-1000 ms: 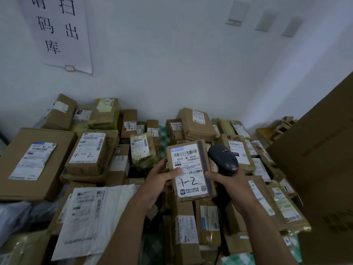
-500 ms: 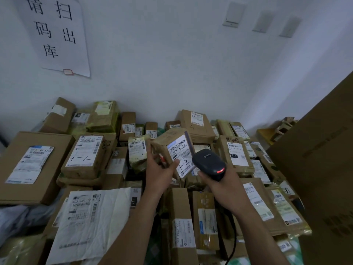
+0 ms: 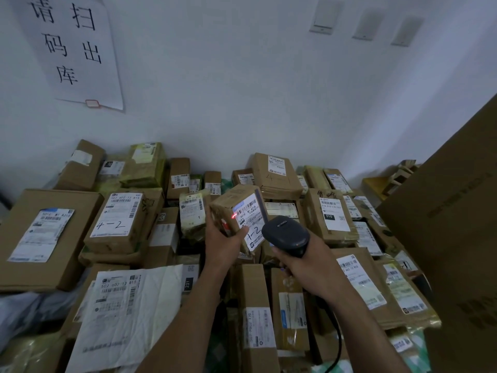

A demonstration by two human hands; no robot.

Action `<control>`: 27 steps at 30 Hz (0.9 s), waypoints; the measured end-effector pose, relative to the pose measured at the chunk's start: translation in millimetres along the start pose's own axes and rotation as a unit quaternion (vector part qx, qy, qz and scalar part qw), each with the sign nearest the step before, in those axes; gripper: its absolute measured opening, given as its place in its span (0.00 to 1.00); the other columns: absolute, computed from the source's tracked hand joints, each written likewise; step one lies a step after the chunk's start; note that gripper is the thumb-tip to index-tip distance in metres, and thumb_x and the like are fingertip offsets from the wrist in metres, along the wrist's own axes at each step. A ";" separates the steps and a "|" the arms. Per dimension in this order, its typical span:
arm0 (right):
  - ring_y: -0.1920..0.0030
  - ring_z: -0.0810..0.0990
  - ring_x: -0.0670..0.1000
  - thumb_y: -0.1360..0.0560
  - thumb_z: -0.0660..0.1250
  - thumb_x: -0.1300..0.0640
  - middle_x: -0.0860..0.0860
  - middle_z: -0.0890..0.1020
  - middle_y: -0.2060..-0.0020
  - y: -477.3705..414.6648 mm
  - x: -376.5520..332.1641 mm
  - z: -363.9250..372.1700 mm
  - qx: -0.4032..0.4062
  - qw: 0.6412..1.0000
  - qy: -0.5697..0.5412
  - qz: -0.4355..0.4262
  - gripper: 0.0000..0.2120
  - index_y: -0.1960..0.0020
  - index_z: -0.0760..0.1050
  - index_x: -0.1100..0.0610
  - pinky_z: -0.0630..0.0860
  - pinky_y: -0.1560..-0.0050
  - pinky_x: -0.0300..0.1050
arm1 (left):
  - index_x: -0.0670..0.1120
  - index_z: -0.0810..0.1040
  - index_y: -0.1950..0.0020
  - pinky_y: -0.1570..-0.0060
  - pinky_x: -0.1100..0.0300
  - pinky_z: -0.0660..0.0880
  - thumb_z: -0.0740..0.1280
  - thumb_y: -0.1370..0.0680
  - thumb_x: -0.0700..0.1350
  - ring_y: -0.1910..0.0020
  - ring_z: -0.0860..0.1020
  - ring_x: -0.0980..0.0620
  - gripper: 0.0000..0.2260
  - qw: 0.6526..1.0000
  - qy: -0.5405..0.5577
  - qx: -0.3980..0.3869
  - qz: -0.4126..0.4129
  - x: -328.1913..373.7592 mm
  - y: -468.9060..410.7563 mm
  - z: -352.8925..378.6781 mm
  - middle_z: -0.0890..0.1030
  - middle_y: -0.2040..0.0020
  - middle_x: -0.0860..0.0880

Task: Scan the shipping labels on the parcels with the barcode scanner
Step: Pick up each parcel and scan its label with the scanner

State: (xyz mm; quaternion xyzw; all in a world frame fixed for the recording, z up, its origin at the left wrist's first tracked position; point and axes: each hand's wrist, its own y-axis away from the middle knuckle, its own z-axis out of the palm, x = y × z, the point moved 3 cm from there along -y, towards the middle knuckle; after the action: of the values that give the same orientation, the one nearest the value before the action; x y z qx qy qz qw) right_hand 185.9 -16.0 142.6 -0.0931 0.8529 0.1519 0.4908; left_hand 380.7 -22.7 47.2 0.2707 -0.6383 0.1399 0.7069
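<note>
Parcel [image 3: 231, 208] is gripped in left hand [image 3: 224, 239] above the pile [image 3: 115, 224], label [image 3: 251, 219] turned right toward scanner [image 3: 285, 234], clenched in right hand [image 3: 304, 267] just beside parcel; red light [image 3: 233, 216] is cast on label.

The left hand [image 3: 224, 239] and the right hand [image 3: 304, 267] are bare, and so are both arms behind them. Back from each grip the wrist is narrow, then the forearm broadens steadily toward the elbow, uncovered as far as the lower edge of the view. Beside the left grip the thumb shows whole; behind the right grip mostly the broad, smooth back of the hand shows.
</note>
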 end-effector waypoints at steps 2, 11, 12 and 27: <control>0.70 0.83 0.43 0.22 0.74 0.55 0.44 0.85 0.67 0.0 -0.7 0.5 -0.006 1.000 0.003 0.002 0.10 0.44 0.76 0.46 0.74 0.70 0.30 | 0.61 0.50 0.17 0.52 0.55 0.83 0.78 0.26 0.38 0.35 0.80 0.47 0.49 1.000 0.000 0.005 -0.005 -3.0 -2.6 -1.7 0.74 0.26 0.47; 0.68 0.85 0.43 0.22 0.74 0.53 0.46 0.86 0.63 -10.1 5.6 -3.7 -0.001 1.000 0.012 0.010 0.09 0.45 0.77 0.48 0.74 0.69 0.31 | 0.61 0.53 0.18 0.53 0.57 0.80 0.77 0.25 0.41 0.36 0.81 0.47 0.45 0.998 -0.057 0.026 0.004 -3.1 -12.3 -9.9 0.76 0.27 0.48; 0.67 0.85 0.44 0.23 0.74 0.52 0.46 0.86 0.62 -12.9 7.6 -6.6 0.005 1.000 0.014 0.015 0.09 0.44 0.77 0.48 0.75 0.67 0.33 | 0.60 0.55 0.18 0.52 0.58 0.80 0.77 0.24 0.43 0.36 0.81 0.47 0.43 0.996 -0.083 0.028 0.016 0.9 -13.5 -11.6 0.77 0.28 0.48; 0.65 0.86 0.49 0.23 0.75 0.53 0.50 0.87 0.55 -72.5 41.0 -8.6 -0.017 0.995 -0.046 0.085 0.14 0.39 0.77 0.50 0.77 0.67 0.34 | 0.46 0.78 0.34 0.46 0.52 0.81 0.69 0.19 0.46 0.47 0.84 0.49 0.14 0.968 -0.106 -0.111 -0.201 -79.5 -79.7 15.3 0.85 0.43 0.49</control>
State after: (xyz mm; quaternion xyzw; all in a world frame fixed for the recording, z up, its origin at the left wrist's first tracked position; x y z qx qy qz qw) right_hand 180.7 -87.3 99.0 -0.0215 0.8313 0.2115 0.5136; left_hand 399.7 -84.4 -46.3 0.3262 -0.6538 -0.1062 0.6745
